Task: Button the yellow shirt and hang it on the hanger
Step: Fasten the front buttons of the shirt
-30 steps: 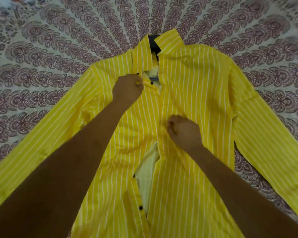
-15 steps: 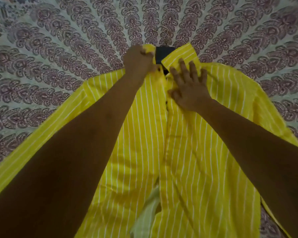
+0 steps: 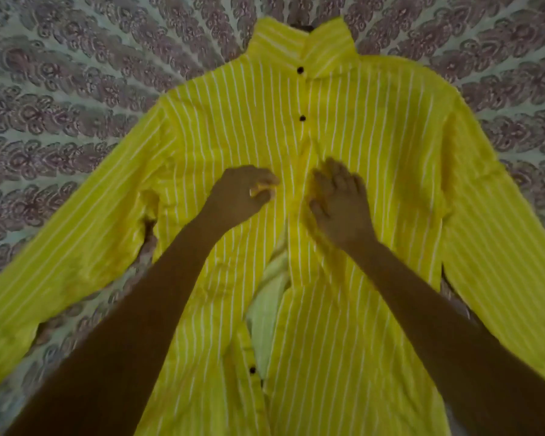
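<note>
Yellow shirt [image 3: 375,136] spread front-up on patterned cloth [image 3: 60,99], top two buttons [image 3: 302,118] fastened.

Lies collar far, hem near, placket running straight away between both hands. Pinched at the placket edge by the curled fingers of the left hand [image 3: 243,196]; pressed flat just beside it under the straight, spread fingers of the right hand [image 3: 340,206]. Gapes open from there toward the hem, so probably next fastening right at the fingers, both hands equally near.

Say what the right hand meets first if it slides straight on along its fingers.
Right hand rests on the yellow shirt; straight on, more chest fabric, then probably the second black button.
</note>
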Demonstrator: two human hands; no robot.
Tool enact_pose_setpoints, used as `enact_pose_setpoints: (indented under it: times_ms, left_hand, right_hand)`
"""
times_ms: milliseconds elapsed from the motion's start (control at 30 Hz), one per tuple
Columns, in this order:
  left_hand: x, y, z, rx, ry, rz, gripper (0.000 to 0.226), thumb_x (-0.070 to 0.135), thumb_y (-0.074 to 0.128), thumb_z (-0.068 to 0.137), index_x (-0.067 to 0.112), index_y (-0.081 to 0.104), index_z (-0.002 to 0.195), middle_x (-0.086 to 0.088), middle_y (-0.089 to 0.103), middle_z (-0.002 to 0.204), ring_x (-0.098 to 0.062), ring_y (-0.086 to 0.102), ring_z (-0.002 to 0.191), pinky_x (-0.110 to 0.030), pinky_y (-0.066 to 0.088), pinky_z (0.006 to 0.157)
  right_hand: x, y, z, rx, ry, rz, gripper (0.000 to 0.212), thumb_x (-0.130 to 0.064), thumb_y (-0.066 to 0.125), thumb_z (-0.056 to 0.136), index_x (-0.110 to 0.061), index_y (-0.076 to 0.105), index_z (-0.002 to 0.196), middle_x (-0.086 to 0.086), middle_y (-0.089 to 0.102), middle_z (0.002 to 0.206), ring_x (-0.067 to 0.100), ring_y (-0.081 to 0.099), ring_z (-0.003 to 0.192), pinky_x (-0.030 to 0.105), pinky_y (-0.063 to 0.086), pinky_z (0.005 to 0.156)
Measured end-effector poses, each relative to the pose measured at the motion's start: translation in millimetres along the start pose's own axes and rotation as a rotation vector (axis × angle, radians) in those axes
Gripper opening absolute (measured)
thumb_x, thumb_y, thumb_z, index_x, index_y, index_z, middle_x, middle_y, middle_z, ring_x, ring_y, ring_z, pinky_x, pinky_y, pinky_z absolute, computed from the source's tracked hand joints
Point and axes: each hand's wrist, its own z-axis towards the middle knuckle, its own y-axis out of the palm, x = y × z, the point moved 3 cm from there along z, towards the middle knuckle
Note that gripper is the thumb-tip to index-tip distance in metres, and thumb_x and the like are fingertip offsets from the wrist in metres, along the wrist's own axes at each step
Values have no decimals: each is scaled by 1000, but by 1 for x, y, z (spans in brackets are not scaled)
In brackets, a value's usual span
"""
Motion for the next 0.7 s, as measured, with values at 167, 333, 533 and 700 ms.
enact_pose_setpoints:
  times_ms: [167, 333, 533, 700]
  left_hand:
    - [-19, 43, -139, -151, -76, 65, 40, 42, 50, 72, 19, 70, 98, -7, 66, 84, -22, 65, 81, -29, 49, 73]
    - [-22, 60, -230, -86, -278, 271, 24, 24, 57, 85, 23, 60, 109, -2, 68, 96, -25, 65, 95, -33, 48, 74]
    - [-1, 102, -295, -446, -89, 261, 40, 35, 62, 85, 19, 51, 120, -7, 60, 112, -26, 57, 107, -36, 45, 80]
    - [-10, 119, -321, -574, 144, 510, 68, 24, 74, 70, 20, 43, 130, -11, 46, 124, -31, 45, 118, -44, 39, 95]
  right_hand:
    - [-28, 62, -154, 4, -8, -56, 62, -33, 38, 83, -14, 33, 141, 15, 30, 151, 31, 27, 139, 45, 16, 110]
    - [-56, 91, -247, -92, -17, -60, 60, -30, 39, 81, -13, 37, 139, 14, 31, 150, 29, 23, 139, 45, 19, 111]
    - [-86, 102, -306, -168, -59, -151, 51, -42, 52, 75, -15, 49, 118, 13, 55, 127, 31, 57, 109, 40, 49, 85]
    - [-77, 118, -337, -216, -165, -202, 78, -51, 74, 60, -16, 44, 123, 17, 48, 137, 36, 45, 125, 49, 45, 96]
